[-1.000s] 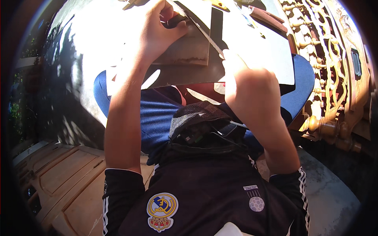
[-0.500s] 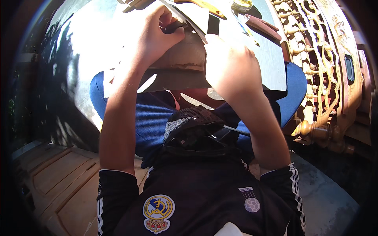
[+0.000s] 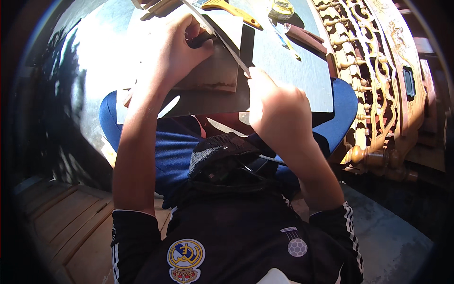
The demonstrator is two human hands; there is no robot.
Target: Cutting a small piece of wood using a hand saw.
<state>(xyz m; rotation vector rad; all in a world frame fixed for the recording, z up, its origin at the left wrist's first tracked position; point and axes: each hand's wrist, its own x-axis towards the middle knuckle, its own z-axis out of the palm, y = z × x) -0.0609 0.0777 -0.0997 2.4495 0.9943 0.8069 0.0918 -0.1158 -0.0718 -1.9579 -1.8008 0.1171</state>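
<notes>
Your left hand [image 3: 177, 51] pinches a small dark piece [image 3: 198, 40]; your right hand [image 3: 280, 103] pinches the near end of a thin strip [image 3: 231, 52] slanting toward eleven o'clock. I'd steady the left grip and keep fingertips off the strip's edges. Since half a second ago, your right hand sits farther toward five o'clock, baring more strip over the worktop [image 3: 307, 90].

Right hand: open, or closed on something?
Closed on a long thin strip: the right hand is curled into a fist, and the strip's near end meets it at the thumb.
</notes>
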